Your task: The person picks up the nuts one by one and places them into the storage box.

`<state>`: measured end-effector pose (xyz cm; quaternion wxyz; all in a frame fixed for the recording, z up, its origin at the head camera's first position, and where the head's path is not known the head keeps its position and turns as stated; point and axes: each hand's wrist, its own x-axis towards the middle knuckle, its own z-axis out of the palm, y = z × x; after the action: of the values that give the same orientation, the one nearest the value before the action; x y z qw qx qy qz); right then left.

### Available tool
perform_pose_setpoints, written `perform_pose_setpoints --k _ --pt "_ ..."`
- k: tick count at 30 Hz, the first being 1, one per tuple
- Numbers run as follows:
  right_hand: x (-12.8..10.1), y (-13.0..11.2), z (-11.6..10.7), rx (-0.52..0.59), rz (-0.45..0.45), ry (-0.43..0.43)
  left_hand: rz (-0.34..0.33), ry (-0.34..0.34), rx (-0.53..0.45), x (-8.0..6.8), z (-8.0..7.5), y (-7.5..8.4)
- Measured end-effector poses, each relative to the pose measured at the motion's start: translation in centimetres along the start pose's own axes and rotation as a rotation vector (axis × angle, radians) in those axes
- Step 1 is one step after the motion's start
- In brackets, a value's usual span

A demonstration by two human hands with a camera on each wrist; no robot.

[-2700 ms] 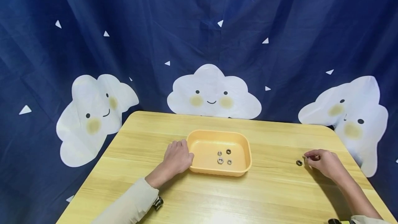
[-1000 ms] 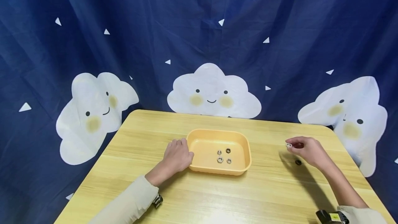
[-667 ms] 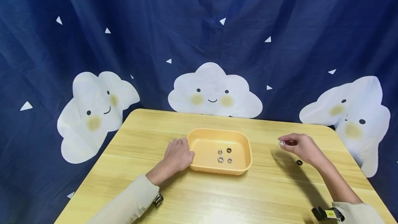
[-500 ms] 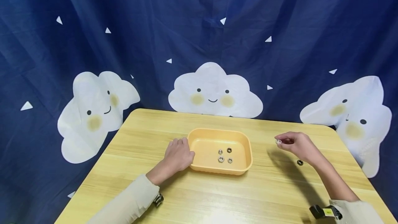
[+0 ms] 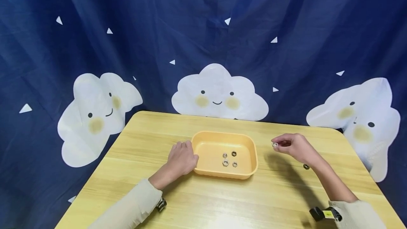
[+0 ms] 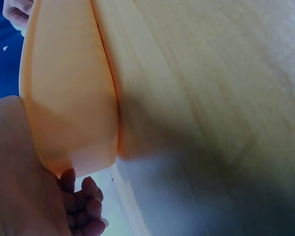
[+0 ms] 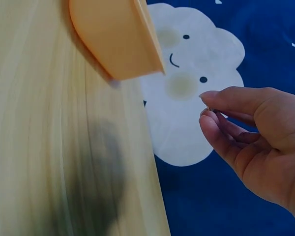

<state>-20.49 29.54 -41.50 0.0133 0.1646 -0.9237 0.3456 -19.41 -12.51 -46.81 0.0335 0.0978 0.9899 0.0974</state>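
Note:
An orange tray (image 5: 248, 144) sits mid-table with several metal nuts (image 5: 225, 163) inside. My left hand (image 5: 182, 159) rests against the tray's left wall (image 6: 64, 98), fingers curled along it. My right hand (image 5: 290, 146) hovers above the table to the right of the tray and pinches a small silver nut (image 5: 275, 145) between thumb and forefinger. In the right wrist view the pinching fingertips (image 7: 209, 105) hide most of that nut. One dark nut (image 5: 306, 166) lies on the table beside my right forearm.
The wooden table (image 5: 222, 200) has rounded corners. A dark blue curtain (image 5: 203, 27) with white cloud faces hangs right behind it. Wrist-worn devices show at both sleeves (image 5: 324, 213).
My right hand lifted a silver nut from the table's right side and carried it left toward the tray. The dark nut stayed where it lay. My left hand has not moved.

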Motion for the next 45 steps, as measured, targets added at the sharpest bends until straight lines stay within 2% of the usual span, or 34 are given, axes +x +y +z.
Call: perform_pose_setpoints --k 5,12,20,26,45 --pt "0.6 -0.9 0.3 -0.012 -0.02 -0.004 -0.001 0.004 0.006 0.0 -0.1 -0.1" --pt "1.4 -2.3 1.1 0.034 -0.046 -0.031 0.005 0.018 0.0 -0.1 -0.1 -0.1" --pt "2.4 -3.4 2.1 0.016 -0.03 -0.067 0.005 0.012 0.004 -0.1 -0.1 0.0" --pt "3.2 -4.3 3.0 0.024 -0.049 -0.102 0.003 0.002 0.002 0.0 0.1 -0.1" --pt "4.5 -5.4 6.1 0.038 -0.11 -0.182 0.002 0.017 -0.006 0.0 -0.1 0.0"
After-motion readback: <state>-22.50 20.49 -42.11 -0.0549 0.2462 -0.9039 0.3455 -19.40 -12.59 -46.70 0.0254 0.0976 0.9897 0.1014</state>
